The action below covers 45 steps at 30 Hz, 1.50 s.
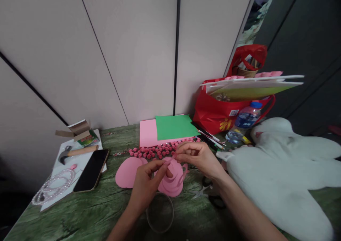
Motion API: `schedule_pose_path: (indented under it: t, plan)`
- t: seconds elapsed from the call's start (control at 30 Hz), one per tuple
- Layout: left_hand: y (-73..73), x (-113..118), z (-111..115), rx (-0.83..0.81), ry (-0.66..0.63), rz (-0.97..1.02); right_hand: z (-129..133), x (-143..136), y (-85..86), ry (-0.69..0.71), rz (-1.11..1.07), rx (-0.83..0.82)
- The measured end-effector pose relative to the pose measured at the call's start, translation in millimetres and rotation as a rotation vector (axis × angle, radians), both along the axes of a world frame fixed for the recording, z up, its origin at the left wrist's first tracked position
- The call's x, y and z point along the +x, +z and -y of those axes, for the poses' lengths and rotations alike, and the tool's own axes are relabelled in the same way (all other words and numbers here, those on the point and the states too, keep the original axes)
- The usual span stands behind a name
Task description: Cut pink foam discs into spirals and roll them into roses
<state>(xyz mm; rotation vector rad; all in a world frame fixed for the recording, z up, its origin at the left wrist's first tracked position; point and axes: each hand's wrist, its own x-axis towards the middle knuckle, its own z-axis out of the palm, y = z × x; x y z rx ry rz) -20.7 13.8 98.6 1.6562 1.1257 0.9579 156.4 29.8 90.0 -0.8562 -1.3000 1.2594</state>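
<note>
Between my two hands is a narrow pink paper strip point(172, 160), pinched at both ends. My left hand point(150, 177) closes thumb and fingers on its left end, and my right hand point(195, 157) grips the other end. Below them lie cut pink paper pieces point(172, 188) in a loose pile, with a curled offcut point(185, 170) at its right side. More rounded pink paper pieces point(128, 173) rest to the left. A clear round ring or lid point(160, 230) is near my left wrist. Scissors point(204, 191) lie partly hidden beside my right forearm.
Pink beads point(157, 150) and green paper point(176, 127) are behind my hands. At left are a phone point(92, 170), a hammer point(80, 151) and a bead string point(53, 187). On the right stand a red bag point(210, 109), a water bottle point(245, 122) and a white plush toy point(279, 170).
</note>
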Motion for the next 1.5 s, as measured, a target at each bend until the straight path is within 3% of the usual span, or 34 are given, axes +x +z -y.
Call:
schedule_pose_path:
  t: [0.2, 0.47, 0.63, 0.97, 1.1, 1.33, 1.5]
  plan:
    - [-0.9, -1, -1, 0.01, 0.0, -0.007, 1, 3, 2.1, 0.061, 0.073, -0.002]
    - [-0.6, 0, -1, -0.003, -0.003, 0.015, 1, 1, 3.0, -0.022, 0.056, -0.048]
    - [-1.1, 0, 0, -0.003, -0.016, 0.001, 0, -1, -1.2, -0.004, 0.019, -0.085]
    - [-5.7, -3, -2, 0.001, 0.062, 0.032, 0, 0, -2.9, 0.047, 0.028, 0.001]
    - [-16.8, -3, -1, -0.053, 0.065, 0.062, 1, -4, -20.4, 0.008, -0.025, -0.051]
    - [-57.7, -2, 3, -0.127, 0.144, 0.137, 10, -13, -73.8, -0.121, -0.163, -0.151]
    - [-82.1, -3, 9, -0.102, 0.124, 0.148, 12, -17, -95.8, -0.199, -0.208, -0.167]
